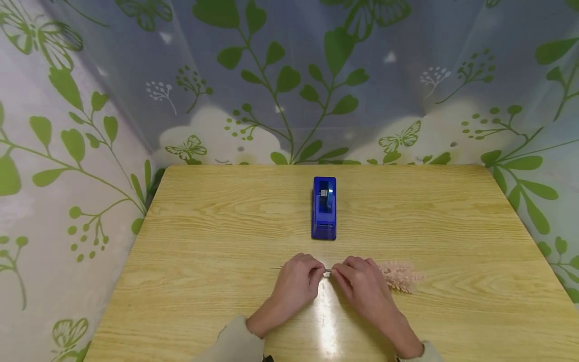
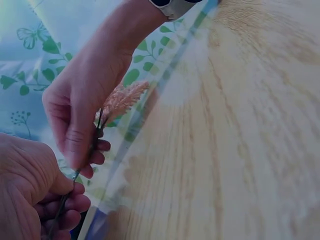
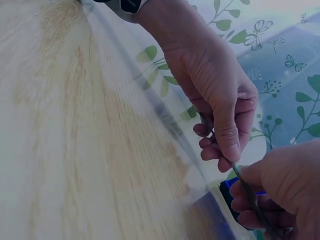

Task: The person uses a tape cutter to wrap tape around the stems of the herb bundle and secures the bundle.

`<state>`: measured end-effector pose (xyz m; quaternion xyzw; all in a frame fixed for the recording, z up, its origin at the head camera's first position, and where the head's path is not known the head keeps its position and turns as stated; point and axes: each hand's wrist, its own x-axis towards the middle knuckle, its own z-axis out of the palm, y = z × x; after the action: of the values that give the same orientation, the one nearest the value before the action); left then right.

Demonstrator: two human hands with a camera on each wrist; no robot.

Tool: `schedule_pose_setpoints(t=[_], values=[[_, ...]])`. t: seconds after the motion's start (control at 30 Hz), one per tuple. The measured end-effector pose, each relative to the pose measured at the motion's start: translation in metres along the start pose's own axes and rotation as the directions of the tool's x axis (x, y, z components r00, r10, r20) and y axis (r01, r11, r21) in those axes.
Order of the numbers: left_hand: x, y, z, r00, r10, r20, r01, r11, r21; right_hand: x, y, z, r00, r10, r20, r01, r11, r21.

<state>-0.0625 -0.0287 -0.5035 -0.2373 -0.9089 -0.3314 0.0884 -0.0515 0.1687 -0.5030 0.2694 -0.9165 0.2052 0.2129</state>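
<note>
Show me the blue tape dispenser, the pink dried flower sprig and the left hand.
blue tape dispenser [image 1: 323, 208], head view, top of its body.
pink dried flower sprig [image 1: 400, 275], head view, its fluffy plume.
left hand [image 1: 296, 282], head view, back of the hand.

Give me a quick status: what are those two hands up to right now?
Left hand and right hand both pinch the thin stem of a pink dried sprig, low over the table. Blue tape dispenser sits beyond, untouched. Nothing in the way.
</note>
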Motion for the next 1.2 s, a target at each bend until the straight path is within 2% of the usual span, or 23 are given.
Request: schedule_pose_setpoints(t=[0.23,0.57,0.8,0.87,1.03,1.2], values=[[0.0003,-0.0010,0.0009,0.999,-0.007,-0.033,0.006,1.000,-0.020,0.0011,-0.0030,0.0006,0.997,0.059,0.056,-0.056,0.997,-0.044],[0.0010,-0.0003,0.0003,0.999,-0.014,-0.045,0.012,0.999,-0.034,0.0015,-0.0027,0.0037,0.998,0.048,-0.039,-0.048,0.999,0.015],[0.0007,0.0003,0.0026,0.997,-0.020,-0.070,0.017,0.999,-0.049,0.0004,0.0005,0.0061,0.996,0.032,-0.078,-0.030,0.999,0.034],[0.0010,0.0012,0.0030,0.998,-0.024,-0.062,0.022,0.999,-0.032,0.0005,0.0018,0.0064,0.996,0.024,-0.090,-0.021,0.999,0.032],[0.0042,0.0052,0.0015,0.999,-0.038,0.004,0.038,0.999,0.026,0.0009,0.0045,0.0063,0.994,0.008,-0.108,-0.005,1.000,0.028],[0.0086,0.0061,-0.0016,0.999,-0.031,0.020,0.031,0.999,0.009,0.0009,0.0029,0.0061,0.996,0.021,-0.092,-0.018,0.999,0.032]])
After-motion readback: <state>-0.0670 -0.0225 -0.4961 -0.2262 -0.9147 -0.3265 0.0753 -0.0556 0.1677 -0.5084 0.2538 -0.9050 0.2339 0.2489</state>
